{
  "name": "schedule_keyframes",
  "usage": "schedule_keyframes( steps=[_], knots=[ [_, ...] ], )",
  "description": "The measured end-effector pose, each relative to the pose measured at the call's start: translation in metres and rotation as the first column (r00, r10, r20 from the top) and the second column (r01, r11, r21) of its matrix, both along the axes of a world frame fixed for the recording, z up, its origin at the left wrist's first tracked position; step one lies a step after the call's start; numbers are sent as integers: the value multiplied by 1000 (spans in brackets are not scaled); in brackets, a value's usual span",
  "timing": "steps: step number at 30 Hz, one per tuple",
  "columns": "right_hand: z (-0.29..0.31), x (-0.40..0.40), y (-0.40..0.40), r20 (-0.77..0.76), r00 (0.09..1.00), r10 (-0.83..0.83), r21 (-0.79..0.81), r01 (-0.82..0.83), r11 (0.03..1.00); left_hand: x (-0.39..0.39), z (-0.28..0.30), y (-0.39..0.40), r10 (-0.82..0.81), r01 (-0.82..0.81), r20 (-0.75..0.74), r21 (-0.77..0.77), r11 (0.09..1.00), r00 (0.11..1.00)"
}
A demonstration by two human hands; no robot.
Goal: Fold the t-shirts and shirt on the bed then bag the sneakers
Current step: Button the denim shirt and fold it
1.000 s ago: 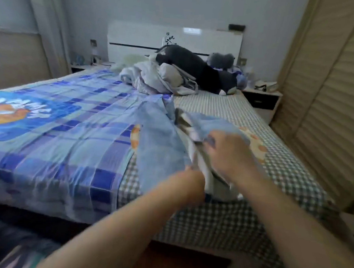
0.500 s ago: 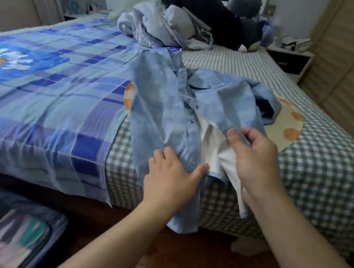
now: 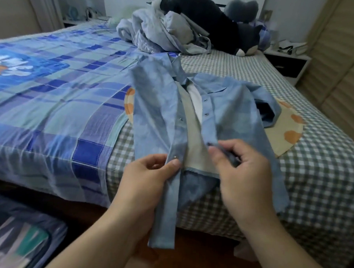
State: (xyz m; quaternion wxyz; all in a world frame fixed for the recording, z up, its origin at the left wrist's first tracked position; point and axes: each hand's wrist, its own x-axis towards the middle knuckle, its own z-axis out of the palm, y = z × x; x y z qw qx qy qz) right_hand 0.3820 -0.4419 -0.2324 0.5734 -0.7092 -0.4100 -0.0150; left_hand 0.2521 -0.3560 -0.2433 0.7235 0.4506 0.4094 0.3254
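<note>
Shirt point(image 3: 159, 104) lies open, front up, at bed point(image 3: 324, 162) edge, hem hanging toward 6 o'clock. Left hand point(image 3: 149, 179) pinches snap placket; right hand point(image 3: 242, 170) pinches opposite placket. Step likely: closing front before folding. Next: align plackets, press snaps.

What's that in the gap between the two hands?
In the head view, between the left hand and right hand, the blue shirt gapes open, showing a beige garment underneath.

No readable text, labels, brands or numbers anywhere in view.
</note>
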Motion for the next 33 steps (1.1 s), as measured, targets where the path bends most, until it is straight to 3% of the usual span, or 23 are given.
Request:
schedule_keyframes(
  steps=[4,10,19,27,33],
  knots=[
    [-21,-14,16,209,977,33,-18,-30,999,3,-2,-4,15,-15,15,-11,1000,1000],
    [-28,-25,20,361,931,-51,-87,88,992,7,-1,-5,53,-53,-6,5,999,999],
    [-31,-29,20,414,910,-25,-105,76,992,4,-5,-8,56,-56,-7,2,998,998],
    [-42,-36,19,405,914,2,-140,60,988,3,1,-11,62,3,179,-342,940,982],
    [-39,-30,6,378,913,154,-218,-73,973,-4,-7,-12,-33,75,144,-297,952,989]
  ],
)
